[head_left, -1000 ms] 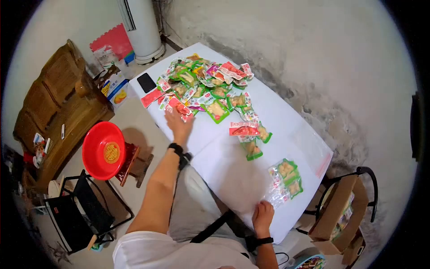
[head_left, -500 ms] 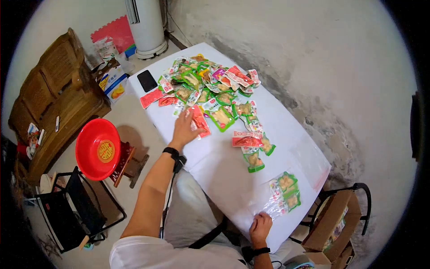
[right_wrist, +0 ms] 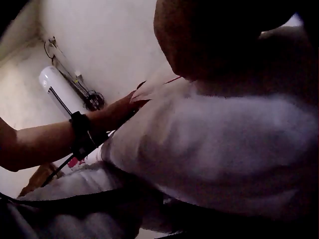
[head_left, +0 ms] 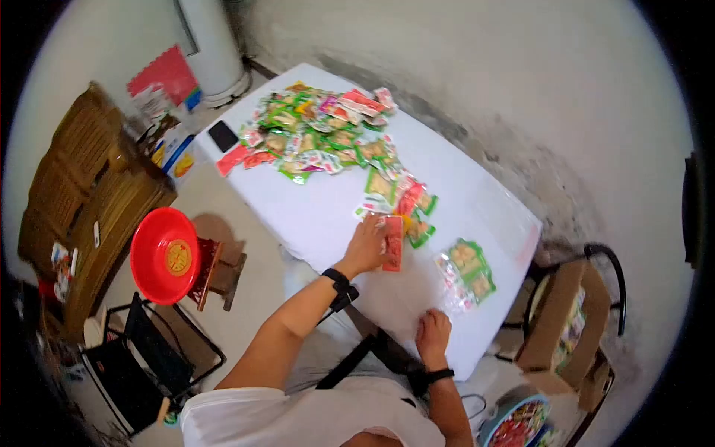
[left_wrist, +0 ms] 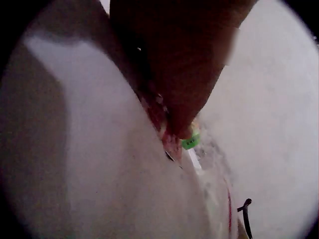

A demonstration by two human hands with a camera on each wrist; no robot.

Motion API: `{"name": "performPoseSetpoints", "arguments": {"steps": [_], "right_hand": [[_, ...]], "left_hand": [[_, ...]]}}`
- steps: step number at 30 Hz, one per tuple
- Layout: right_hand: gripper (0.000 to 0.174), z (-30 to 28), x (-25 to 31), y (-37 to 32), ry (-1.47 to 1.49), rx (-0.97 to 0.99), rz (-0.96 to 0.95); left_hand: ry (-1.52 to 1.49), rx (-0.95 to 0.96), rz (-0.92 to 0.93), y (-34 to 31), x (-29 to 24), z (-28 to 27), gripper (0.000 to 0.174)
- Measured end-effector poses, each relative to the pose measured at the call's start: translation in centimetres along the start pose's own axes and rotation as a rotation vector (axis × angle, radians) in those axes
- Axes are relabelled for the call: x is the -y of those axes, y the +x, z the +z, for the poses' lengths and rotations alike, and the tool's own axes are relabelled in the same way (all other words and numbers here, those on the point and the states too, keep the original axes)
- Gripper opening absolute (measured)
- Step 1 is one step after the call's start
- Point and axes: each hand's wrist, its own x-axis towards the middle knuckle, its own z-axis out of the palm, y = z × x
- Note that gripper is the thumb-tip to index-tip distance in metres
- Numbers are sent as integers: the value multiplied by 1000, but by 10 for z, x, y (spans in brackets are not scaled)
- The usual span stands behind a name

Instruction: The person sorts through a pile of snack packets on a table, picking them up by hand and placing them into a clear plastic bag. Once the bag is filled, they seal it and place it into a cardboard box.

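My left hand (head_left: 366, 246) holds a flat red food packet (head_left: 393, 246) low over the white-covered table; in the left wrist view, fingers overlap the packet's reddish wrapper (left_wrist: 158, 117). At the near right edge, my right hand (head_left: 433, 335) has curled fingers at the mouth of a clear plastic bag (head_left: 452, 298). The right wrist view shows its translucent film with a red line (right_wrist: 167, 82) running up to that dark hand. Green-edged snack packets (head_left: 469, 261) lie inside the bag. Just beyond the left hand is a loose group of red and green packets (head_left: 410, 201).
A large heap of mixed packets (head_left: 320, 127) covers the table's far end, beside a black phone (head_left: 223, 136). Flat clear bags (head_left: 514, 223) lie along the wall side. A cardboard box (head_left: 558, 328) and a tub of wrapped items (head_left: 518, 421) stand right; a red basin (head_left: 164, 257) stands left.
My left hand has taken a red packet from the near side of the heap and carried it right, toward the clear bag. The right hand stays by the bag. The head view has shifted.
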Motion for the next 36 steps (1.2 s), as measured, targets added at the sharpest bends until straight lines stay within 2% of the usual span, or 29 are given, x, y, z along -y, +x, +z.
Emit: {"name": "performPoseSetpoints", "arguments": {"steps": [3,5,7,9,10,12,13,15,16,17,18,20,24,26,27,29,30,32,33,35,36], "right_hand": [[15,-3,-2,-2,2,10,14],[14,-2,-3,3,6,17,21],[12,-3,-2,-1,33,0,13],[10,-5,-2,-1,32,23,41],[10,-6,-2,0,59,10,36],[10,-10,0,-1,88,-4,40],[9,-13,3,-1,77,-16,60],[8,-18,6,0,71,-29,84],[8,-19,7,0,63,-17,124],[8,-20,8,0,55,-4,164],[8,-20,9,-1,60,-3,167],[8,-19,10,-2,128,-81,198],[14,-23,12,-1,193,-18,181],[26,-31,20,2,172,-39,162],[26,-32,23,5,173,-42,164],[41,-34,33,9,321,-158,131],[41,-44,45,15,318,-161,140],[41,-63,68,23,847,-42,386],[41,-60,69,22,843,-48,394],[34,-54,70,20,1116,-70,252],[32,-53,69,19,1039,-135,150]], "left_hand": [[-65,-20,-33,-8,-22,5,92],[-89,-65,-193,-12,-30,1,105],[-70,-51,-213,-16,-18,9,101],[-221,-147,-320,-10,-15,-3,94],[-218,-136,-314,-10,-4,2,94],[-552,-293,-479,-12,22,14,66],[-550,-285,-476,-15,31,10,66],[-707,-75,-633,-19,34,-12,43],[-910,-123,-683,-23,39,-12,25],[-904,-120,-684,-27,36,-19,25],[-1023,-142,-722,-31,33,-27,22],[-1164,-182,-799,-38,21,-41,16],[-1205,-202,-787,-54,6,-60,19],[-1259,-227,-693,-63,-4,-69,21],[-1257,-225,-690,-66,-10,-73,21],[-1386,-185,-531,-74,-25,-79,21],[-1386,-174,-531,-78,-37,-82,21],[-1556,-34,-427,-83,-62,-83,17],[-1559,-24,-427,-84,-71,-80,17],[-1652,121,-303,-87,-88,-73,15],[-1707,95,-248,-88,-95,-66,25]]}}
